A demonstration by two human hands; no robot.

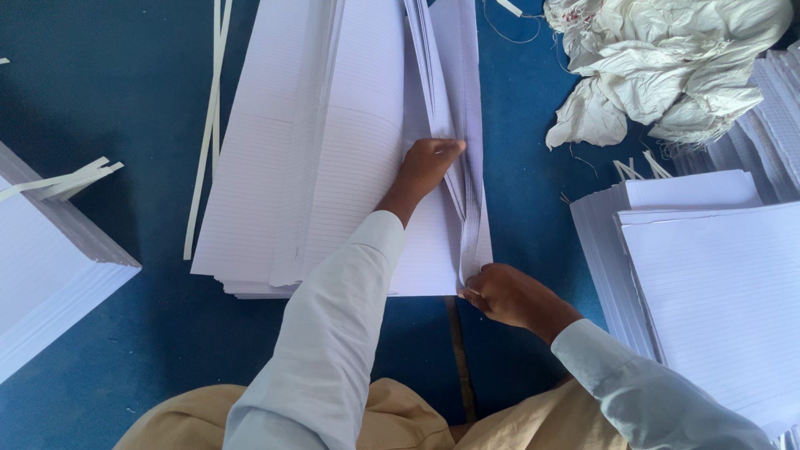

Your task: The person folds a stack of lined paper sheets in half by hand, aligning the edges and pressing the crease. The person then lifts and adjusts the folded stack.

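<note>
Figure. View from my head camera over a blue floor (pixel 108 100) covered with stacks of ruled paper.

Largest in view was the central stack of ruled sheets (pixel 333 142), lying flat on the floor straight ahead of me and running away from my knees. Along its right side a thin bundle of sheets (pixel 469 167) stood lifted on edge, apart from the flat pile. A second ruled stack (pixel 717 292) lay to my right, well apart from the first, and a third stack (pixel 50 250) lay at my left. A crumpled white cloth (pixel 667 67) lay at the upper right, and narrow paper trimmings (pixel 204 167) lay on the floor beside the central stack.

My left hand (pixel 427 167) rested on the central stack, fingers pressed together and tucked against the raised bundle where it parted from the pile. My right hand (pixel 512 296) was at the near corner of that bundle, fingers pinching its edge.

In my judgement the step went best with the left hand bearing down flat to keep the pile from sliding, while the right hand kept a firm pinch at the corner so the sheets stayed aligned.

No container showed; all the paper lay loose in open stacks.
</note>
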